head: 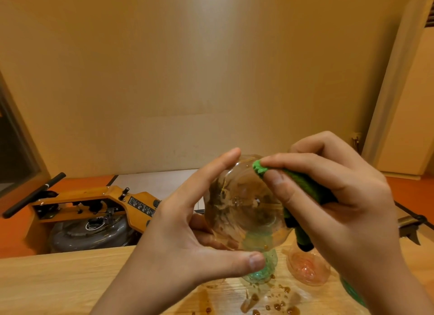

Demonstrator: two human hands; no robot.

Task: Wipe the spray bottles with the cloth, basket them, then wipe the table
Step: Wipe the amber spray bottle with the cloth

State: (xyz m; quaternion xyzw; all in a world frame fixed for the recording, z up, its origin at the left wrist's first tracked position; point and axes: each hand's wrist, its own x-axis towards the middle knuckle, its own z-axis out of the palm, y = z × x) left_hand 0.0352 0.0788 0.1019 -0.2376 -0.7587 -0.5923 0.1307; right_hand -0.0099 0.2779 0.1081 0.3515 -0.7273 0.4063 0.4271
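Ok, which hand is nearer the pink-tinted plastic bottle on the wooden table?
Right. The right hand, pinching the green cloth, is directly above the pink-tinted plastic bottle, overlapping it in view. The left hand is off to its left, gripping the clear plastic bottle.

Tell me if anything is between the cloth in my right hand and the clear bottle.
Nothing visible is. The green cloth, pinched in the right hand, touches the upper edge of the clear bottle. The left hand holds the bottle by its left side and bottom, not under the cloth.
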